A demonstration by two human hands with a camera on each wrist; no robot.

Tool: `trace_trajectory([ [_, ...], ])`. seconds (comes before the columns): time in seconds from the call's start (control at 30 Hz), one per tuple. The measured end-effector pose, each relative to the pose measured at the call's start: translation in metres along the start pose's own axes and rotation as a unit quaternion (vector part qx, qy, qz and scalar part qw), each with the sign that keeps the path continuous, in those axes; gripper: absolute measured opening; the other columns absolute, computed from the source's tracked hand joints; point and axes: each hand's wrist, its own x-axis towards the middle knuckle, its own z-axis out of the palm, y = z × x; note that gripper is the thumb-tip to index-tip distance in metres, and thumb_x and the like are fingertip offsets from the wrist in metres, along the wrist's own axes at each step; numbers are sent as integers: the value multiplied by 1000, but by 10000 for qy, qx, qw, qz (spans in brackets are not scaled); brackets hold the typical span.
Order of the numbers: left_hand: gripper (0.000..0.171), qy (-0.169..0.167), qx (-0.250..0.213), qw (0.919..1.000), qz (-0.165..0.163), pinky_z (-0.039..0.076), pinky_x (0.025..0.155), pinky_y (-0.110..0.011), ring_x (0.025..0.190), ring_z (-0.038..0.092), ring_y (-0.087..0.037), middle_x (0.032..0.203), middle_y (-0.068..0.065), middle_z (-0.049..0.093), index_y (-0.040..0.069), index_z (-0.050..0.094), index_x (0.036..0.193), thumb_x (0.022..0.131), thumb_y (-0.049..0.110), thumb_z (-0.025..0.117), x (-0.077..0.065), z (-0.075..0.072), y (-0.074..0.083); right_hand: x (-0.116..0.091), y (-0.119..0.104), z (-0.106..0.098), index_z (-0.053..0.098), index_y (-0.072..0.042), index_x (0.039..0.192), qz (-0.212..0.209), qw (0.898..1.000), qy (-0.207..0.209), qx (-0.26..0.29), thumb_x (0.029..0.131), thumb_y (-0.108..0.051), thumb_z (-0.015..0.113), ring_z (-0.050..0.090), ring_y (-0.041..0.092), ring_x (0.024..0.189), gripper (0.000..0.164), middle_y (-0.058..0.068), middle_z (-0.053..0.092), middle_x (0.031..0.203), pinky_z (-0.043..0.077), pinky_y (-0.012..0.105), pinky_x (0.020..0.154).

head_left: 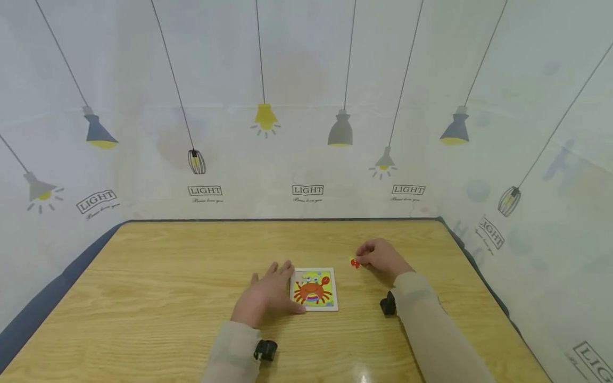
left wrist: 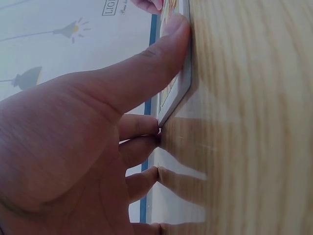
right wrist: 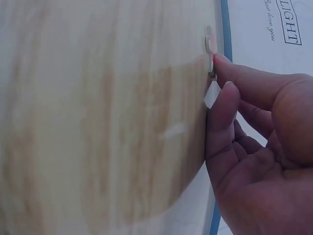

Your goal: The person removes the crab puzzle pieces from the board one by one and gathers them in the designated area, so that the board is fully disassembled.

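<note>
A square puzzle board [head_left: 336, 292] with a pale frame and a red crab picture lies on the wooden table. A grey patch shows at the picture's upper left. My left hand [head_left: 268, 295] rests along the board's left side, its thumb [left wrist: 168, 46] lying over the near edge and the other fingers reaching down to the tabletop. To the right of the board, my right hand [head_left: 381, 257] pinches a small red and yellow puzzle piece [head_left: 354, 262] at its fingertips. Seen edge-on in the right wrist view, this puzzle piece [right wrist: 209, 41] is close to the table surface.
The wooden table [head_left: 167, 276] has a dark blue edge [head_left: 268, 219] along its back and sides. Pale walls [head_left: 306, 69] printed with hanging lamps and "LIGHT" signs stand behind and beside it. A small black device [head_left: 265, 350] sits at each wrist.
</note>
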Motion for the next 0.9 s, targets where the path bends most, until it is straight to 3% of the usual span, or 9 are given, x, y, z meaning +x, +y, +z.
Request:
trace_trajectory([
  [0.57, 110, -56, -32, 10000, 38, 6, 130, -75, 168, 13, -37, 179, -5, 23, 10, 34, 168, 82, 51, 90, 0, -3, -2, 2, -8, -3, 77, -4, 108, -20, 9987, -143, -494, 99, -18, 74, 58, 17, 82, 17, 6, 72, 92, 48, 27, 73],
  [0.9, 109, -28, 38, 10000, -20, 7, 131, -73, 168, 14, -37, 179, -5, 25, 11, 35, 167, 82, 52, 90, -1, -1, -3, 2, -17, 1, 75, -4, 116, -116, 9992, -114, -362, 100, -18, 73, 63, 19, 87, 21, 12, 72, 108, 52, 28, 74],
])
